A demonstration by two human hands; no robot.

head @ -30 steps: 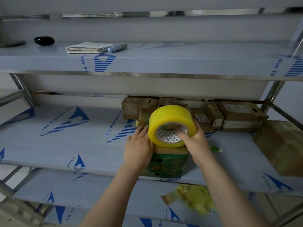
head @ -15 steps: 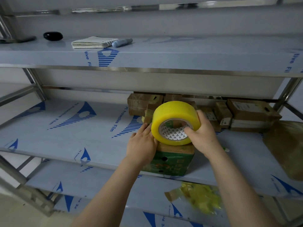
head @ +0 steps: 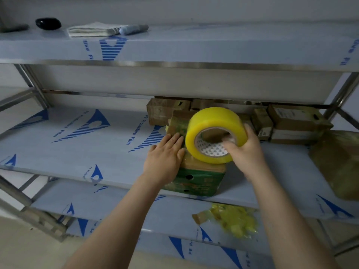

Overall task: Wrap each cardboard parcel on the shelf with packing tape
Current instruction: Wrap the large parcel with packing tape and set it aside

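Lifted slightly higher than before, the yellow tape roll is being gripped by the right hand, fingers curling through its core, while the left hand is pressing flat on the green cardboard parcel at the front edge of the shelf, other parcels lying behind.

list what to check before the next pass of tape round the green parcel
1. Grip: right hand holds the tape roll, thumb in its core: ok.
2. Steadying: left hand lies flat on the green parcel: ok.
3. Tape end stuck to the parcel: cannot tell, the roll hides it.
4. Parcel well back on the shelf: not ok, it sits at the front edge.
5. Bare shelf right of the parcel for the roll to pass: ok.
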